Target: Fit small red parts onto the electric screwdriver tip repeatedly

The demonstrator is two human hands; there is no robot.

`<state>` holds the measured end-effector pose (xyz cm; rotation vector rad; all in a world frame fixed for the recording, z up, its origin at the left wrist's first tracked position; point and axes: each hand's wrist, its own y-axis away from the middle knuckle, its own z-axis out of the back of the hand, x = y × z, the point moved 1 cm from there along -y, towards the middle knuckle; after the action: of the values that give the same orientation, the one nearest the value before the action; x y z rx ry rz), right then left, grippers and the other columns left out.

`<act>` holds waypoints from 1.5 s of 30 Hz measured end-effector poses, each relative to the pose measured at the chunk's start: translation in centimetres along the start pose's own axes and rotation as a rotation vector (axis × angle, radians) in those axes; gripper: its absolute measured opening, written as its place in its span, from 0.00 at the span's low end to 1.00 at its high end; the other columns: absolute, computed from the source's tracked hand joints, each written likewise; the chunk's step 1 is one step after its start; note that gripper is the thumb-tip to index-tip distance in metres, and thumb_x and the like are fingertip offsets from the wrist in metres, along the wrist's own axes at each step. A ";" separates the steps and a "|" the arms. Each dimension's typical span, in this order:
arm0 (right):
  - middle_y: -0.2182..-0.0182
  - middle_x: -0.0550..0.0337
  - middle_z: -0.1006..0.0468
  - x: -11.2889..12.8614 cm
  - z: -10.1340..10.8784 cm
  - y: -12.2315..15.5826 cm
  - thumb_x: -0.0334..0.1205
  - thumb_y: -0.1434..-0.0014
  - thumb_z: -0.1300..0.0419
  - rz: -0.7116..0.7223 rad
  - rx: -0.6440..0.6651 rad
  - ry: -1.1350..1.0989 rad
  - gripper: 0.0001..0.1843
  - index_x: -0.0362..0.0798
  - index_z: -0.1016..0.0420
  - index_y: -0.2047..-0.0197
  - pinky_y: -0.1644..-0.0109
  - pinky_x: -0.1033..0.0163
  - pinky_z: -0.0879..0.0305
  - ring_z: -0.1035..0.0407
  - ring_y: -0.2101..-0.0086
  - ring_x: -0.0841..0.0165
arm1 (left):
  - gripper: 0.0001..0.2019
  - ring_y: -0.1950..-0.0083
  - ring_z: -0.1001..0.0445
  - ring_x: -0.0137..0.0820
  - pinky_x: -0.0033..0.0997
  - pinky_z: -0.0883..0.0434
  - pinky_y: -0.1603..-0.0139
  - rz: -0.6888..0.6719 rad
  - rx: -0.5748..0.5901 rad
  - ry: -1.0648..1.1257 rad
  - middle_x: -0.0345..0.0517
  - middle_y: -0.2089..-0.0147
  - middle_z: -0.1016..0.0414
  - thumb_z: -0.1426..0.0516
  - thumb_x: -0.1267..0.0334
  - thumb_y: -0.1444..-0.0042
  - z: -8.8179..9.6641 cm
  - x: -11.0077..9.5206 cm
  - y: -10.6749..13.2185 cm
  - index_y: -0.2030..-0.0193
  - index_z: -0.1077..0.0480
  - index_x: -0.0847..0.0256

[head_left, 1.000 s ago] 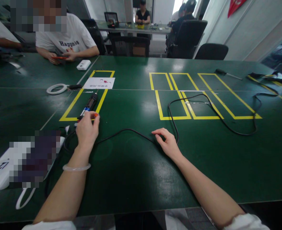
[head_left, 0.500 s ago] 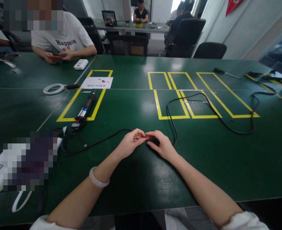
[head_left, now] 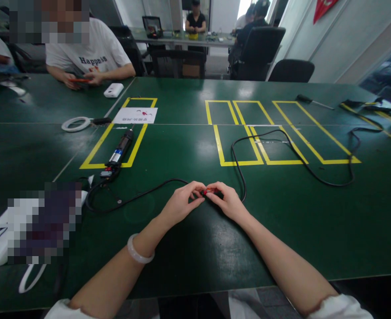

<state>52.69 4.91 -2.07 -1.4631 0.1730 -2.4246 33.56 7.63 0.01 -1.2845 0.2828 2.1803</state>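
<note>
My left hand [head_left: 182, 204] and my right hand [head_left: 228, 202] meet at the middle of the green table [head_left: 195, 248], fingertips pinched together on a small orange-red part [head_left: 207, 192]. A black cable [head_left: 138, 195] runs from under my hands leftward to a black soldering-iron-like tool [head_left: 119, 150] lying inside a yellow taped rectangle [head_left: 92, 155]. A second loop of black cable [head_left: 295, 155] leaves my right hand and crosses the yellow taped boxes on the right.
A white paper sheet [head_left: 135, 115], a white tape ring [head_left: 75, 124] and a small white box [head_left: 113, 90] lie at the far left. A person in a white shirt [head_left: 89, 53] sits across. A screwdriver [head_left: 310, 101] lies far right. Office chairs [head_left: 262, 48] stand behind.
My left hand left the tool at the left, carried the small orange part to the centre and joined my right hand; both now pinch it closer together.
</note>
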 end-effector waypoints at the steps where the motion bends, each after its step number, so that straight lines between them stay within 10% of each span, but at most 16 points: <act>1: 0.66 0.59 0.22 0.0 0.0 0.0 0.41 0.37 0.40 -0.005 0.009 0.011 0.07 0.49 0.25 0.57 0.59 0.62 0.33 0.29 0.64 0.67 | 0.12 0.57 0.25 0.30 0.31 0.28 0.55 -0.032 -0.009 -0.056 0.44 0.53 0.24 0.44 0.62 0.40 0.0 -0.1 0.0 0.50 0.31 0.56; 22: 0.65 0.59 0.22 0.9 0.1 0.0 0.37 0.40 0.39 -0.016 0.009 -0.173 0.07 0.49 0.27 0.57 0.57 0.61 0.30 0.28 0.65 0.68 | 0.12 0.57 0.22 0.32 0.30 0.28 0.55 0.032 -0.042 0.007 0.43 0.57 0.21 0.45 0.54 0.39 0.5 -0.1 0.0 0.54 0.27 0.57; 28: 0.65 0.58 0.22 0.8 0.2 0.0 0.36 0.40 0.39 -0.039 -0.033 -0.153 0.07 0.48 0.28 0.57 0.58 0.61 0.31 0.28 0.64 0.68 | 0.16 0.48 0.27 0.37 0.36 0.33 0.45 0.072 -0.437 -0.397 0.48 0.50 0.24 0.49 0.53 0.37 6.6 1.0 -0.1 0.49 0.29 0.58; 32: 0.65 0.59 0.22 0.8 0.1 0.0 0.36 0.40 0.39 -0.046 -0.016 -0.150 0.07 0.48 0.28 0.57 0.58 0.62 0.31 0.28 0.64 0.68 | 0.26 0.36 0.38 0.48 0.47 0.40 0.38 0.331 -0.670 -0.828 0.57 0.37 0.37 0.48 0.53 0.40 12.8 4.2 1.1 0.38 0.38 0.61; 38: 0.64 0.59 0.23 0.7 0.1 0.0 0.36 0.40 0.39 -0.045 -0.013 -0.148 0.08 0.48 0.28 0.56 0.57 0.62 0.31 0.28 0.64 0.68 | 0.34 0.40 0.37 0.60 0.59 0.34 0.47 0.748 -0.517 -0.882 0.67 0.35 0.41 0.43 0.51 0.45 18.1 8.8 3.0 0.37 0.43 0.70; 45: 0.64 0.59 0.23 0.6 0.1 0.0 0.36 0.40 0.39 -0.049 -0.010 -0.160 0.07 0.47 0.28 0.57 0.57 0.63 0.32 0.29 0.64 0.69 | 0.29 0.41 0.35 0.57 0.55 0.32 0.49 0.778 -0.446 -0.935 0.65 0.37 0.40 0.45 0.57 0.44 17.8 9.4 3.2 0.38 0.43 0.67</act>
<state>52.51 4.70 -1.55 -1.6756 0.1147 -2.3340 15.31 16.72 0.80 -0.1720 -0.1310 3.3687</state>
